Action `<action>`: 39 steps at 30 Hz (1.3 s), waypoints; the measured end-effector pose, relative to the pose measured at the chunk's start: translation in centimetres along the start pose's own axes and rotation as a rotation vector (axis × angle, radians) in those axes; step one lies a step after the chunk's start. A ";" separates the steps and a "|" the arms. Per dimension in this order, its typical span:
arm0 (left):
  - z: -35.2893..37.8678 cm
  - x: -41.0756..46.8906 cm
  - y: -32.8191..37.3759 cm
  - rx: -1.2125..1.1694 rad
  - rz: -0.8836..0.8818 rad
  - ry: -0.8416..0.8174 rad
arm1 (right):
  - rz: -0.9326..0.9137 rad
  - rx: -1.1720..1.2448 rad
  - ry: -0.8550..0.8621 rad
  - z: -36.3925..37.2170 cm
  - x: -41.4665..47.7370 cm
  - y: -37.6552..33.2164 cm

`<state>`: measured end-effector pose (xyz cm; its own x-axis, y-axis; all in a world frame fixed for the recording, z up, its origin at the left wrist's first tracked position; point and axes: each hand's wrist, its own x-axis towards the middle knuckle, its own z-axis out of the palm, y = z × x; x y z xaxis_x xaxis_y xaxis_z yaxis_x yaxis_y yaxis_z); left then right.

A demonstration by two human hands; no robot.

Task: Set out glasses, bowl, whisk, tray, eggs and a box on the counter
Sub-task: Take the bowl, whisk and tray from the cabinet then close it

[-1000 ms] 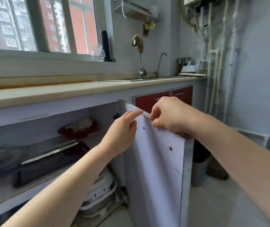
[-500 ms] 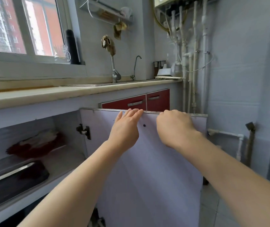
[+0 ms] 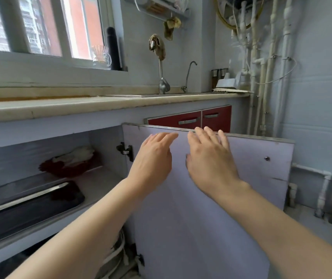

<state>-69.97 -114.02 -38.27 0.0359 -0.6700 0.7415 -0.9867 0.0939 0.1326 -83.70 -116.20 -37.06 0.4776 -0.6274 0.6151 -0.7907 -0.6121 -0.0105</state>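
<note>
Fingers [image 3: 211, 135] of both hands are straight and grip nothing, the right hand [image 3: 209, 160] tipping the top edge of the open cabinet door [image 3: 211, 214], the left hand [image 3: 153, 158] just beside it, while the tray [image 3: 30, 200] lies on the shelf [image 3: 102, 182] inside, below the counter [image 3: 60, 109], so an unheld door could swing back across the reach.

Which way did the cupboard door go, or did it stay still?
Yes. The cupboard door swung wider open on its hinge, away from the shelf and toward the red cabinet fronts.
</note>
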 end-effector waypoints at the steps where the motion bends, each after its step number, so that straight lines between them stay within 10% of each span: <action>1: -1.1 -1.4 -1.1 -0.006 -0.027 0.061 | -0.046 0.044 0.022 0.2 0.0 -1.1; 10: -16.6 -18.8 -13.2 0.177 -0.448 0.128 | -0.364 0.376 0.174 1.0 -2.5 -20.4; 22: -32.7 -37.0 -19.2 0.209 -0.809 0.099 | -0.524 0.573 -0.230 -1.5 -12.4 -43.2; 39: -27.5 -37.3 -30.1 0.075 -1.166 0.321 | -0.671 0.524 -0.248 10.1 -5.1 -49.0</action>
<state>-37.24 -71.65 -51.85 0.9365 -0.1099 0.3331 -0.3422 -0.4944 0.7991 -43.52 -87.87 -47.69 0.8948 -0.1061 0.4336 -0.0663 -0.9922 -0.1060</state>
